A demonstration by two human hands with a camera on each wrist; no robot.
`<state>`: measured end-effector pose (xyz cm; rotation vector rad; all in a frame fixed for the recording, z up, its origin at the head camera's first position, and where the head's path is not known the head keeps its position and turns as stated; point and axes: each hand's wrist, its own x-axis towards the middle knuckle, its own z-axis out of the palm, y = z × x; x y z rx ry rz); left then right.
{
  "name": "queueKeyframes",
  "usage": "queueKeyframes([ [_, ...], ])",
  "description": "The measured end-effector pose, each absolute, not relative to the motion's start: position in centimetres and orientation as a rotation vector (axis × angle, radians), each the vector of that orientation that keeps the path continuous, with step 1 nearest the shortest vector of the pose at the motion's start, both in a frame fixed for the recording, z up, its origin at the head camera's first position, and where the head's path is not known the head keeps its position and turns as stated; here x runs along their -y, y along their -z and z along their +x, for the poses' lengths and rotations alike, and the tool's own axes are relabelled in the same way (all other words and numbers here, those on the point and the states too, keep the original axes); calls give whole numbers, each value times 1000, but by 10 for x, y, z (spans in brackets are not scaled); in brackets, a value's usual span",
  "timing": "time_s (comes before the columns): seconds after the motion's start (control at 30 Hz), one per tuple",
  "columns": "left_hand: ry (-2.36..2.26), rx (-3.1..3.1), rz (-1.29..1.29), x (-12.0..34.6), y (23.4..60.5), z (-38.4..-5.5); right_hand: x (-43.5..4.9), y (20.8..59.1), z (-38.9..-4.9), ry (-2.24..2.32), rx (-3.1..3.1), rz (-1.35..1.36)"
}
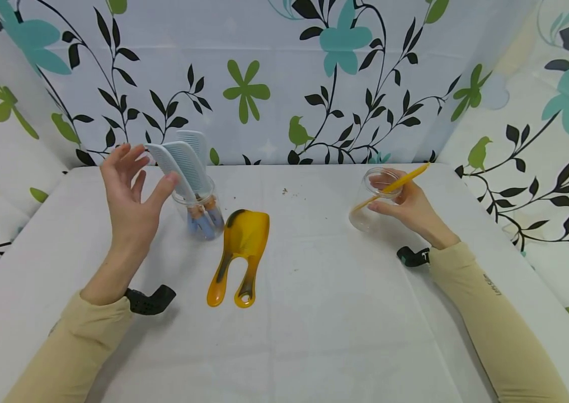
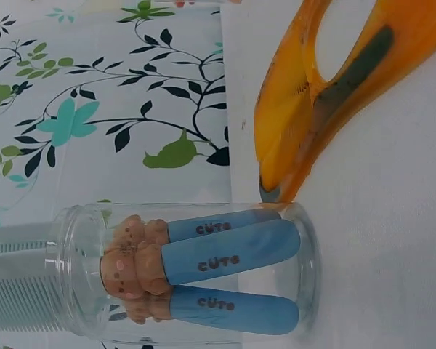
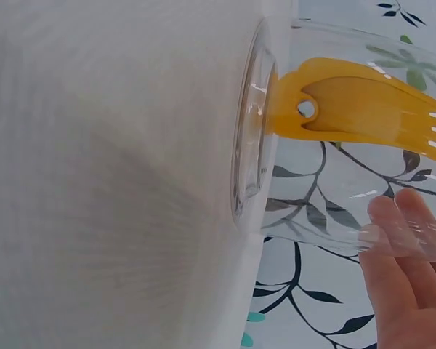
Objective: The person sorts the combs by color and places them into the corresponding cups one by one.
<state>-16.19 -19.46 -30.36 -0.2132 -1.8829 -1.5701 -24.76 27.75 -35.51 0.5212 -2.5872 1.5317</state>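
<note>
My left hand (image 1: 133,207) is raised with fingers spread, beside the tops of pale blue combs (image 1: 188,162). The combs stand in a glass jar (image 1: 177,197), teeth upward. Their blue handles (image 2: 232,251) with brown bear figures and "CUTE" lettering show through the glass. My right hand (image 1: 405,201) grips a second glass jar (image 1: 362,219) near its mouth, thumb on the near side. In that jar leans a yellow utensil (image 3: 349,105), its holed handle end down and its slotted end up.
Between the jars, nearer the left one, lie yellow-orange utensils (image 1: 249,232) with a broad head and two splayed handles, marked with dark patches. A white cloth (image 1: 314,313) covers the table. Leaf-patterned curtains (image 1: 274,67) hang behind and at the sides.
</note>
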Motion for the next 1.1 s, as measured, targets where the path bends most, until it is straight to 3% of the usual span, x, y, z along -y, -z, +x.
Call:
queueKeyframes([
  [0.17,1341,1783,-282,183,294,-155,-279,354,-248,-1532,2584,532],
  [0.33,1062,1763,-538,162,289,-150,-280,354,-247,-1535,2597,518],
  [0.57,809,2445,-786,124,292,-147,-281,359,-247,-1550,2571,540],
  [0.83,308,3088,-688,99,300,-168,-277,362,-246,-1553,2573,566],
  [1.1,-42,3226,-609,88,311,-184,-277,359,-248,-1562,2594,550],
])
